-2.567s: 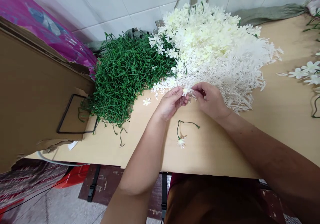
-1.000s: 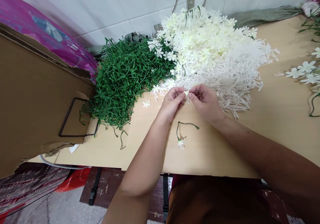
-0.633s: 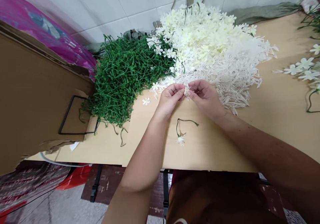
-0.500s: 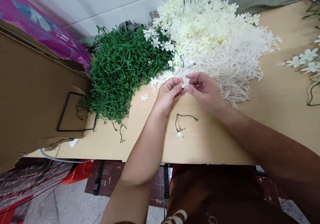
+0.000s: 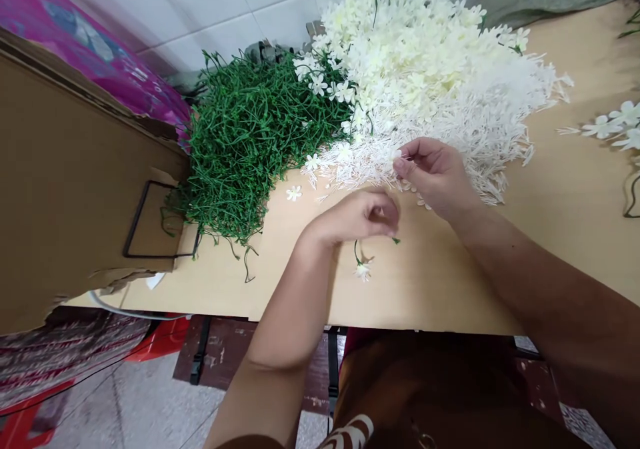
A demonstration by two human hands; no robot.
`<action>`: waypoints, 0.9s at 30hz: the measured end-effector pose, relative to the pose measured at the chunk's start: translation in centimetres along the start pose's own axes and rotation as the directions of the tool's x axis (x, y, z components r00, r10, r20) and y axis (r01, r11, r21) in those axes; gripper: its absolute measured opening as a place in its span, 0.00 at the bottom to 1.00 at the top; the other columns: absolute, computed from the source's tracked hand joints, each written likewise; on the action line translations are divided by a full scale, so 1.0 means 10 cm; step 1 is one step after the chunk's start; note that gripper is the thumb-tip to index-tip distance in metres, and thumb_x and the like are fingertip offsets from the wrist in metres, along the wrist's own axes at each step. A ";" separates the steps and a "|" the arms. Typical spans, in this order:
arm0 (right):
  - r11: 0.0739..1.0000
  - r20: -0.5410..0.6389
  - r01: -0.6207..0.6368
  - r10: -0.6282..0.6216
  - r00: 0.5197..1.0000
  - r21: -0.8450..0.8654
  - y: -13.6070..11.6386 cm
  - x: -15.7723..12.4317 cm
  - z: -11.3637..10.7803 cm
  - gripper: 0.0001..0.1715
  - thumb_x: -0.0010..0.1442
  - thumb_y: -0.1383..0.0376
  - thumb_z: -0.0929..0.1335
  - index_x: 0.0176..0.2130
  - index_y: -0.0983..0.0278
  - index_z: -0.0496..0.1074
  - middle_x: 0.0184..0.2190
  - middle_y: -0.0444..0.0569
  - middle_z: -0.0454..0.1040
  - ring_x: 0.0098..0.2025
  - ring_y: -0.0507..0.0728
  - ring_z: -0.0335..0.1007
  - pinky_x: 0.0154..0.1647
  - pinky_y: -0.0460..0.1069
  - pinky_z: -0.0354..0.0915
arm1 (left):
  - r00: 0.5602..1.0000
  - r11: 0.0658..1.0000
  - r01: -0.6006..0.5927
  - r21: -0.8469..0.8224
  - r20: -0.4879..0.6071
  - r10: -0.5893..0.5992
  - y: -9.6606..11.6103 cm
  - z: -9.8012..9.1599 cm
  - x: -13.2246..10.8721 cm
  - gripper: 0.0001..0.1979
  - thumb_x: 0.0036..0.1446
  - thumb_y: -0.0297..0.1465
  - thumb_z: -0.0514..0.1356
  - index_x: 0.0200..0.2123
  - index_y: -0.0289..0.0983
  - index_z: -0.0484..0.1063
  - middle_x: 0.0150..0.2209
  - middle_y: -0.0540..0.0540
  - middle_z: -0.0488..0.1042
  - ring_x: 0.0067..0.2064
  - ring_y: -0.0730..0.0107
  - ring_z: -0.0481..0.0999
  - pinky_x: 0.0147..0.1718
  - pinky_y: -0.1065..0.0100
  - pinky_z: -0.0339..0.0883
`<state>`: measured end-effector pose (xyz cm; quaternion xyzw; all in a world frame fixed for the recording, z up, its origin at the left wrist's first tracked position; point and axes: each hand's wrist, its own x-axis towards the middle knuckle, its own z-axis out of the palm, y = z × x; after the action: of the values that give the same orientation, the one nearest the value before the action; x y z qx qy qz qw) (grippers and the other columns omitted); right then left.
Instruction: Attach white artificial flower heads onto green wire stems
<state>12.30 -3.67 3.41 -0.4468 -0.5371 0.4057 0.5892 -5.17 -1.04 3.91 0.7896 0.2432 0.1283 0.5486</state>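
Pinched in my right hand (image 5: 435, 174) is a small white artificial flower (image 5: 397, 156), partly covered by the thumb and fingers. It is held at the front edge of a pile of white flower pieces (image 5: 475, 129). My left hand (image 5: 367, 214) hovers over a green plastic stem (image 5: 357, 254), its fingers curled down and slightly blurred. The tip of the stem shows just beneath those fingertips; whether they grip it is unclear. A white flower head (image 5: 363, 271) is fixed on the stem's near end, lying on the tabletop (image 5: 425, 289).
A heap of green stems (image 5: 255, 135) lies left of the white pile. One loose flower (image 5: 294, 193) rests between heap and hands. At left stand a cardboard box (image 5: 75, 169) and a black wire frame (image 5: 135, 225). Finished-looking flower sprays (image 5: 615, 125) lie at far right.
My hands have parted. The left hand has come down toward me over the green stem, while the right has moved to the right with the white flower.
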 end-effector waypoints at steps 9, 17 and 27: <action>0.990 0.120 -0.136 0.131 0.984 0.036 -0.10 -0.14 -0.03 0.21 0.48 0.51 0.77 0.29 0.62 0.70 0.24 0.42 0.68 0.27 0.51 0.65 0.30 0.48 0.65 | 0.996 0.967 0.012 0.254 -0.092 0.012 0.00 0.08 0.03 0.04 0.50 0.22 0.63 0.27 0.36 0.74 0.29 0.48 0.72 0.33 0.69 0.70 0.37 0.66 0.64; 0.967 0.205 -0.238 0.214 0.955 0.096 -0.08 -0.09 -0.11 0.25 0.44 0.46 0.78 0.26 0.62 0.71 0.23 0.43 0.70 0.27 0.51 0.65 0.30 0.48 0.65 | 0.892 0.905 -0.009 -0.425 -0.413 -0.185 -0.07 0.03 0.12 0.06 0.47 0.22 0.66 0.29 0.35 0.73 0.28 0.51 0.74 0.32 0.75 0.72 0.39 0.69 0.65; 0.918 0.239 -0.353 0.307 0.921 0.181 -0.09 -0.08 -0.10 0.26 0.41 0.47 0.79 0.24 0.62 0.70 0.23 0.43 0.73 0.30 0.54 0.74 0.32 0.51 0.72 | 0.913 0.847 -0.051 -0.530 -0.368 -0.175 -0.19 0.00 0.15 0.18 0.43 0.40 0.73 0.28 0.34 0.73 0.26 0.51 0.74 0.29 0.76 0.72 0.35 0.71 0.65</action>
<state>13.19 -4.78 4.07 -0.4188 -0.4631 0.6009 0.4990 -4.35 0.29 2.04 0.5559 0.3318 0.3314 0.6863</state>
